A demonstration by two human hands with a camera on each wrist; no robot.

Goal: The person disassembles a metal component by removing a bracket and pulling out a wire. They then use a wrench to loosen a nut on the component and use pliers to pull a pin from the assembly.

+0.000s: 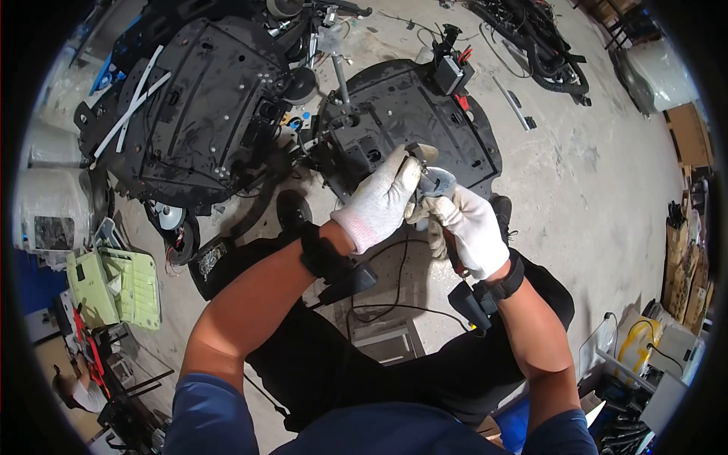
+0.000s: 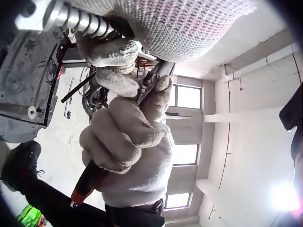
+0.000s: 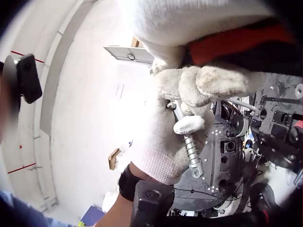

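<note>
Both hands wear white knit gloves and meet in front of the body. My left hand (image 1: 379, 196) grips a small metal rod with a coil spring (image 3: 191, 149), whose eye end sticks out below the fingers in the right wrist view. The fingers of my right hand (image 1: 478, 233) curl round a tool's red-and-black handle (image 2: 88, 183); its other end is mostly hidden by the gloves. A grey metal piece (image 1: 437, 182) shows between the hands in the head view, close at the right fingertips. Which of the two parts it belongs to, I cannot tell.
A black base plate (image 1: 409, 114) with an upright grey post (image 1: 340, 80) lies on the floor ahead. Another black plate (image 1: 205, 114) lies to its left, bearing white strips. Black hoses (image 1: 546, 57) lie at the far right. A green plastic case (image 1: 129, 288) is at the left.
</note>
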